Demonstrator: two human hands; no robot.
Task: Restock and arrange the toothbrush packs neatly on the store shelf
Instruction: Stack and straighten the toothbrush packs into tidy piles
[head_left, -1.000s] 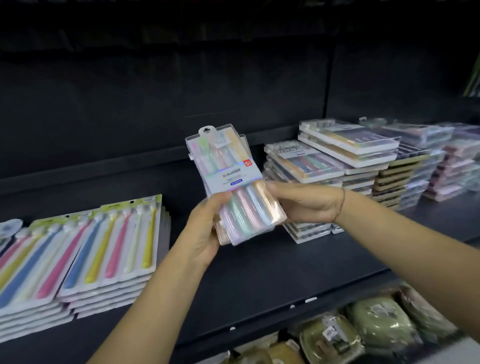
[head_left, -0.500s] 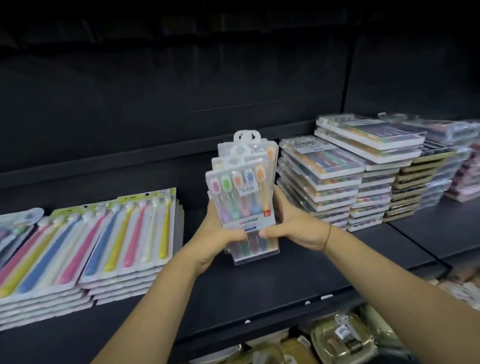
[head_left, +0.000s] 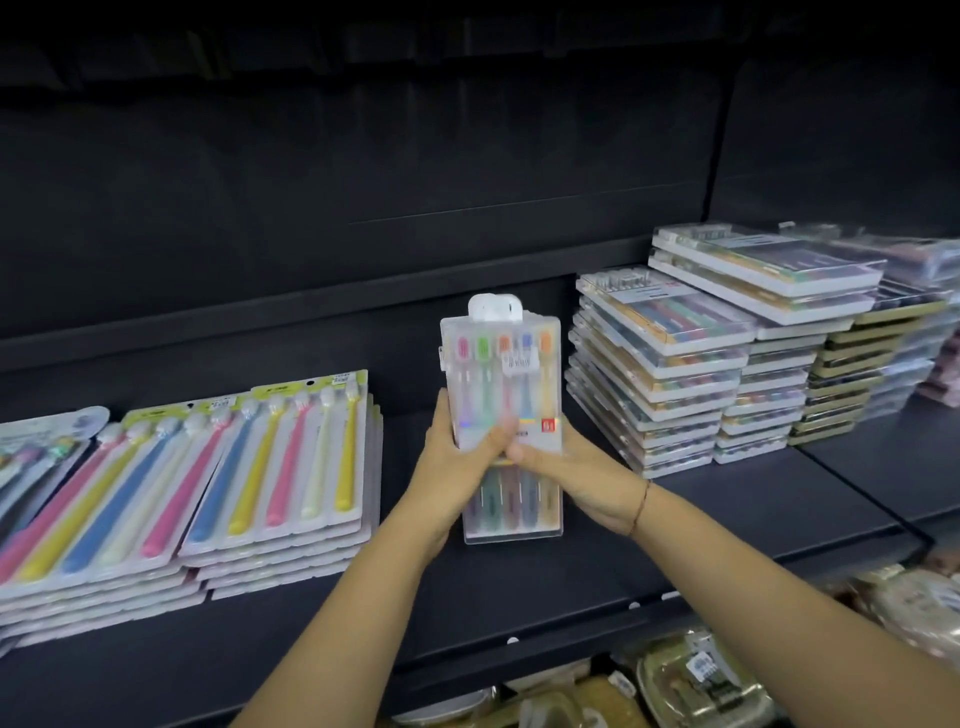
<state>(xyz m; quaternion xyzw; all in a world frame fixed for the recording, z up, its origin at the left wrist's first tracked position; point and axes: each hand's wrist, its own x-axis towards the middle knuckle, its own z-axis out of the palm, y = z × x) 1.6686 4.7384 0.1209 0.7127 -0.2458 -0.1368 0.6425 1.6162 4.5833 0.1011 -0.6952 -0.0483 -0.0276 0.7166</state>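
Left hand and right hand both grip the clear toothbrush packs, fingers curled around them, upright over the dark shelf

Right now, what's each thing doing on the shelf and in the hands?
Clear packs: upright, gripped by both hands.
Left hand: holds the packs' left side.
Right hand: holds the packs' right side.
Card packs: lying flat, stacked, at the left.
Boxed packs: lying flat, stacked, at the right.
Shelf: dark, carrying the stacks.

Left forearm, right forearm: bare to the frame edge. Left hand, right hand: bare. Right wrist: one thin brownish cord bracelet, single strand
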